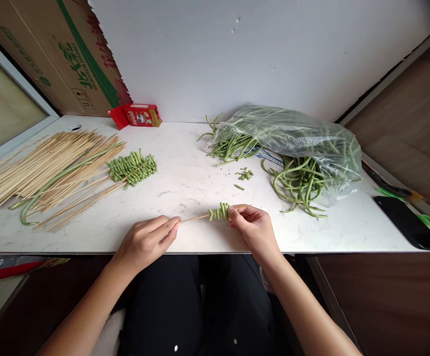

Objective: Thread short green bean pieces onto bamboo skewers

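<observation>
Between my hands a thin wooden skewer is stretched nearly level over the front of the table. My left hand pinches its left end. Several short pieces of green bean are threaded crosswise near its right part. My right hand has its thumb and fingers closed at these pieces, with the skewer's tip sticking out past them. Just beyond lie a small heap of cut bean pieces and one loose piece. Filled bean skewers lie together at the left, their bare ends toward the left.
Bare skewers lie in a big pile at the left, with long beans across them. A red packet stands near the back wall. At right, a clear plastic bag covers long green beans. A black phone lies by the right edge.
</observation>
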A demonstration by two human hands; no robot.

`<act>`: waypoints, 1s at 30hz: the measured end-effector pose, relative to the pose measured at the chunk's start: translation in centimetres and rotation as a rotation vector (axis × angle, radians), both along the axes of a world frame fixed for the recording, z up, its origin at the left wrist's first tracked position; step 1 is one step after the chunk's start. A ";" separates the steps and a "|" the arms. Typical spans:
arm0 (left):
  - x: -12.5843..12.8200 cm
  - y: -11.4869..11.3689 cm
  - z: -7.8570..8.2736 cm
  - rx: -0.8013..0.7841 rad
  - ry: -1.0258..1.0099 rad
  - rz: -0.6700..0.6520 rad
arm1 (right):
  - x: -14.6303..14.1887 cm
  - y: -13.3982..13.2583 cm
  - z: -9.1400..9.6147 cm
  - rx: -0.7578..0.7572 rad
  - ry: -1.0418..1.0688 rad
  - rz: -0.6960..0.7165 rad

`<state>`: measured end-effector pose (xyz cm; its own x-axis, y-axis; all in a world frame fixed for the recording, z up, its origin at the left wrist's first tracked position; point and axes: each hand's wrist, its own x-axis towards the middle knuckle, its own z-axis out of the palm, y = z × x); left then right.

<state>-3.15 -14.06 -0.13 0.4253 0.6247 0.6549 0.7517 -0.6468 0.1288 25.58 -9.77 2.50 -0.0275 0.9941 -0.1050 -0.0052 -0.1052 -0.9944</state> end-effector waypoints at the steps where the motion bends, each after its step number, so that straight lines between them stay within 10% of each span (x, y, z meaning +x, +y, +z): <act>1: 0.0 0.0 0.0 -0.007 0.000 -0.002 | 0.0 0.0 -0.1 0.003 -0.003 0.002; 13: 0.3 0.2 0.1 0.001 -0.059 0.040 | 2.7 1.6 0.2 0.052 -0.001 -0.019; 24: 0.2 0.3 -0.2 -0.003 -0.079 0.089 | 4.3 9.1 -0.9 0.507 -1.039 0.044; 30: 0.2 0.4 -0.3 -0.011 -0.102 0.083 | 4.5 7.0 -0.4 0.379 -0.672 0.018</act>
<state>-2.97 -13.65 -0.46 0.3034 0.6628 0.6846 0.7855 -0.5806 0.2141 30.08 -2.76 2.09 -0.0951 0.9654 0.2429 0.6108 0.2493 -0.7516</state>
